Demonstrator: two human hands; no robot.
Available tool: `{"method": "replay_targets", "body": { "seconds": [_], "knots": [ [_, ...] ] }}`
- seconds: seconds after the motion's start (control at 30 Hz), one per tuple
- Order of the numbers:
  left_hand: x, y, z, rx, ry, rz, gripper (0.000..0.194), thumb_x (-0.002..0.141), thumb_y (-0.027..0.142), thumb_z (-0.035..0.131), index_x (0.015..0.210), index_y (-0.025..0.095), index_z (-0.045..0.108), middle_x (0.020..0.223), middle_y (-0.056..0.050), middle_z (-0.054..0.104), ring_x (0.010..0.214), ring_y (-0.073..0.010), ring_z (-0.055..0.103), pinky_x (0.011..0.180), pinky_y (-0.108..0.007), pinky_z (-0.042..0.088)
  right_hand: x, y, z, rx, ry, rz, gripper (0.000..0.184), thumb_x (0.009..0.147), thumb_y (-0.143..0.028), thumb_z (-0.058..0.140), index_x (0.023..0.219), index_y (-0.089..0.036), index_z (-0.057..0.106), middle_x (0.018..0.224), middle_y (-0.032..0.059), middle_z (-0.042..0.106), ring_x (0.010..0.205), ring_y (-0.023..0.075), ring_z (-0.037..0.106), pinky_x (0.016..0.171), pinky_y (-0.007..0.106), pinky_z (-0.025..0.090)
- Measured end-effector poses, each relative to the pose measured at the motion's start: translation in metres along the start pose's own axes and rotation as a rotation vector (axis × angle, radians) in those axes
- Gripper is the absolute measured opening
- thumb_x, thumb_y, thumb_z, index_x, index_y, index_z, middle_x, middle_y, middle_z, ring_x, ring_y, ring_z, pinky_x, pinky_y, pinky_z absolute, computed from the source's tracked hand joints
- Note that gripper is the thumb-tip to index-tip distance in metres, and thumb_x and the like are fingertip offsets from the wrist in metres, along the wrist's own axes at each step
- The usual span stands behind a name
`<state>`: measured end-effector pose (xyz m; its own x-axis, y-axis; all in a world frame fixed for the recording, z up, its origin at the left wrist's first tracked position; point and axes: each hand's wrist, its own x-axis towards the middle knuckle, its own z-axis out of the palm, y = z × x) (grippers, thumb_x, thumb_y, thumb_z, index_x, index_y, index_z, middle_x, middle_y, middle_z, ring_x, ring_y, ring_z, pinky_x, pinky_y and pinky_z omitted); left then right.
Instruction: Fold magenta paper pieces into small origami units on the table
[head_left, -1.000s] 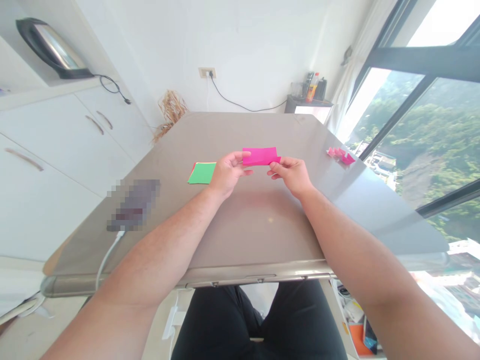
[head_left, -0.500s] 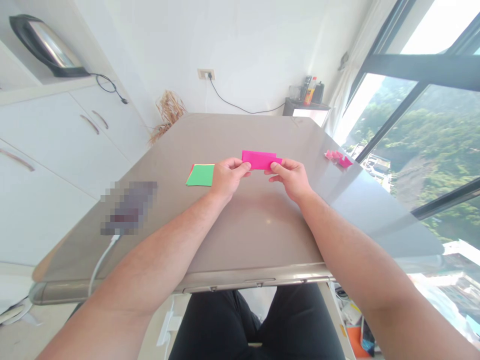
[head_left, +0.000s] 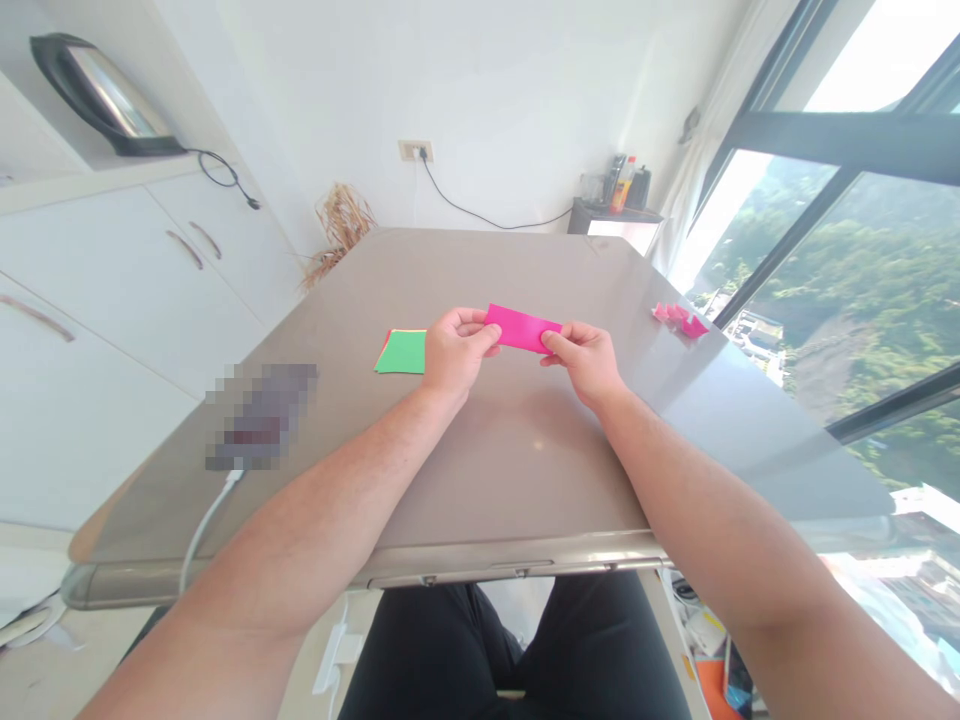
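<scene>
A folded sheet of pink paper (head_left: 520, 328), now a narrow strip, is held above the table between my two hands. My left hand (head_left: 459, 350) pinches its left end, thumb in front and fingers behind. At the right end, my right hand (head_left: 586, 358) pinches it the same way. The strip tilts down toward the right. Beside my left hand lies a stack of coloured paper (head_left: 400, 353), green on top with red and pale edges showing; my hand hides its right part.
Small folded pink paper pieces (head_left: 681, 320) lie at the table's right edge by the window. On the left rests a blurred-out dark object (head_left: 262, 415) with a white cable (head_left: 206, 520). The table's front edge (head_left: 517, 555) runs above my legs.
The pink strip has tilted, its right end lower than before. Its two layers, offset at the top right earlier, now look lined up. Both hands keep their pinch.
</scene>
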<state>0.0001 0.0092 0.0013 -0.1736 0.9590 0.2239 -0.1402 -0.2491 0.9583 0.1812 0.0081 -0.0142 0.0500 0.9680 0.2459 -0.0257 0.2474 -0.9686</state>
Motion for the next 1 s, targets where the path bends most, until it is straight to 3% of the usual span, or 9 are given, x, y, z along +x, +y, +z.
{"method": "replay_targets", "body": {
  "seconds": [1.0],
  "knots": [
    [-0.0042,0.0002,0.0011,0.010,0.009,0.012,0.022,0.068,0.024,0.076,0.086,0.017,0.065,0.080,-0.005,0.073,0.079,-0.0202,0.072,0.073,-0.035,0.060,-0.0007,-0.0010,-0.0012,0.009,-0.004,0.010,0.027,0.071,-0.038,0.077,0.060,-0.020,0.060,0.064,-0.0020,0.059,0.062,0.0137,0.062,0.068,0.032,0.058]
  ]
}}
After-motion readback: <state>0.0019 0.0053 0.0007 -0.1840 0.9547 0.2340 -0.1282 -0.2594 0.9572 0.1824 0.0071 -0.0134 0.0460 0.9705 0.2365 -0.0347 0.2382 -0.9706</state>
